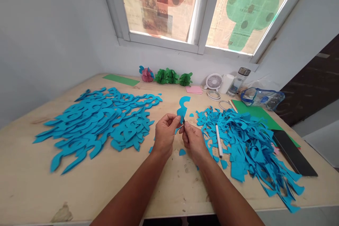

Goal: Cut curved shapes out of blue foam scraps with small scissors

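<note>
Between thumb and fingers, my left hand [164,133] pinches a wavy blue paper cutout [183,106] with a curled upper end. My right hand [194,140] is closed around small dark scissors [184,123], whose blades meet the paper's lower part; most of the handles are hidden by the fingers. Small blue scraps [182,152] lie on the table under and around my hands. To the left is a spread pile of wavy blue cutouts [87,113], with a heap of shorter ones [131,130] beside it. A large heap of blue offcuts [246,141] lies to the right.
A white marker [219,141] rests against the offcuts. Folded paper figures in green [171,76] and pink [147,75] stand by the wall. At the back right are a small fan [214,82], a bottle [239,81], a clear pouch [265,99] and a black flat box [293,153].
</note>
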Demonstrator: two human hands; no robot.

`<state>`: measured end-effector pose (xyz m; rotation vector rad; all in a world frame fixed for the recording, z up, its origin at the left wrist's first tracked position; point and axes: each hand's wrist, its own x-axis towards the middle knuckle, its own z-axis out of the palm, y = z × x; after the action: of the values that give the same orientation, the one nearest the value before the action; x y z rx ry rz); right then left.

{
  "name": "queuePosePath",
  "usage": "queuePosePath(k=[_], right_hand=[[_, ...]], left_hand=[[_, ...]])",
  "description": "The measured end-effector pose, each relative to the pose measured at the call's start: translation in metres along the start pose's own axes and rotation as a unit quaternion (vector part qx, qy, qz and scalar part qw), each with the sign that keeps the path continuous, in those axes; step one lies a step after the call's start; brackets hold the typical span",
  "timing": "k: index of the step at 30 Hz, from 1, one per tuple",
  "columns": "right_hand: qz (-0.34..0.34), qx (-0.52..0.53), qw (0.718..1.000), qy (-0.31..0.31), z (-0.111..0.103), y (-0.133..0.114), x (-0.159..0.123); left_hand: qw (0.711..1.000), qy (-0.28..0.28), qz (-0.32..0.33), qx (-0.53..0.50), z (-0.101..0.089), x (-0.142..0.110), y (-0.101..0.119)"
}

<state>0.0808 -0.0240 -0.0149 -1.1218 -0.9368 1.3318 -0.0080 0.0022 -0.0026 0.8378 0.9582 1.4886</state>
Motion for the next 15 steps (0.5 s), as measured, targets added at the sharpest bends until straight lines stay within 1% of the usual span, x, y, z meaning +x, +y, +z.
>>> queuePosePath(k=[8, 15], right_hand=[[-0.003, 0.013, 1.000, 0.004, 0.0003, 0.0042, 0.0017], [0.006, 0.031, 0.999, 0.005, 0.0003, 0.0080, 0.0027]], left_hand=[[1.000, 0.000, -0.002, 0.007, -0.0014, 0.0024, -0.0036], [1.000, 0.003, -0.004, 0.011, -0.0009, 0.0019, -0.0023]])
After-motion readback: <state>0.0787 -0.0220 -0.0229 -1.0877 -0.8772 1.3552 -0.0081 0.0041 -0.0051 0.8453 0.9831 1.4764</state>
